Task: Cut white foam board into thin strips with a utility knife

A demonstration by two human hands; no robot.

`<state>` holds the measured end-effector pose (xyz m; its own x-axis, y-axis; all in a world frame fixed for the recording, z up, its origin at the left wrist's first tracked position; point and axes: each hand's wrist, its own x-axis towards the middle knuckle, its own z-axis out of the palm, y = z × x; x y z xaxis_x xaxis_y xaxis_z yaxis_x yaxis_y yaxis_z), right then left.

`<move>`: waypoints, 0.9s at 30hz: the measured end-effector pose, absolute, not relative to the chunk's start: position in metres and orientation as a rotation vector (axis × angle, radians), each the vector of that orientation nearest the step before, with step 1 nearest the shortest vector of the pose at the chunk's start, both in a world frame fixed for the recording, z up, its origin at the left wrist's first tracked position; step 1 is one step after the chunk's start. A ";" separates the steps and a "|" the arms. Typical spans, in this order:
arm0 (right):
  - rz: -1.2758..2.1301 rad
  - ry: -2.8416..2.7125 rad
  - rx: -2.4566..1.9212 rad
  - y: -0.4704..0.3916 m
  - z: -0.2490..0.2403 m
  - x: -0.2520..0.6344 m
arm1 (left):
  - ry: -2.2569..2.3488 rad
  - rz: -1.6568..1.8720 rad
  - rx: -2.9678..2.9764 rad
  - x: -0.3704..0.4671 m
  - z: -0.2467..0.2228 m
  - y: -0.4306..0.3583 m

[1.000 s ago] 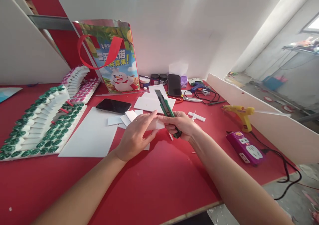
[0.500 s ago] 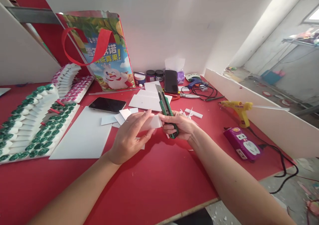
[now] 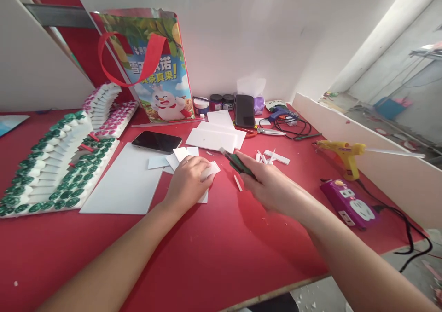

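My left hand (image 3: 189,176) is closed over a small white foam board piece (image 3: 211,169), low at the tabletop. Several more cut white pieces (image 3: 180,153) lie just behind and beside its fingers. In my right hand (image 3: 267,178) is a green utility knife (image 3: 238,164), its blade end tilted up and to the left, apart from the white piece. A thin white sliver (image 3: 238,183) lies on the red table below the knife. More narrow white strips (image 3: 271,156) lie behind the right hand.
A large white sheet (image 3: 120,187) and black phone (image 3: 157,141) lie left, near green-and-white decorated models (image 3: 62,164). A printed bag (image 3: 152,68) stands behind. Scissors (image 3: 271,131) lie at the back. On the right are a yellow glue gun (image 3: 345,153) and purple power strip (image 3: 348,204) with a cord.
My hands have moved apart. The left hand has lowered the white piece to the table, and the knife has tipped from upright to slanting left. The view has shifted slightly.
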<state>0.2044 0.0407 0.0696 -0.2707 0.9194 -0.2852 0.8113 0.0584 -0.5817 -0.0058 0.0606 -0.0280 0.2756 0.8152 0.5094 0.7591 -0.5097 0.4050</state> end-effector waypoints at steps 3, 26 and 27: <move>1.011 -2.264 -1.783 0.034 0.074 0.200 | 1.515 1.031 2.418 -0.006 -0.028 0.060; 0.885 -2.525 -1.882 0.044 0.070 0.175 | 1.503 1.039 2.449 -0.005 -0.026 0.059; 0.816 -2.579 -1.873 0.044 0.071 0.174 | 1.497 1.024 2.444 -0.005 -0.025 0.059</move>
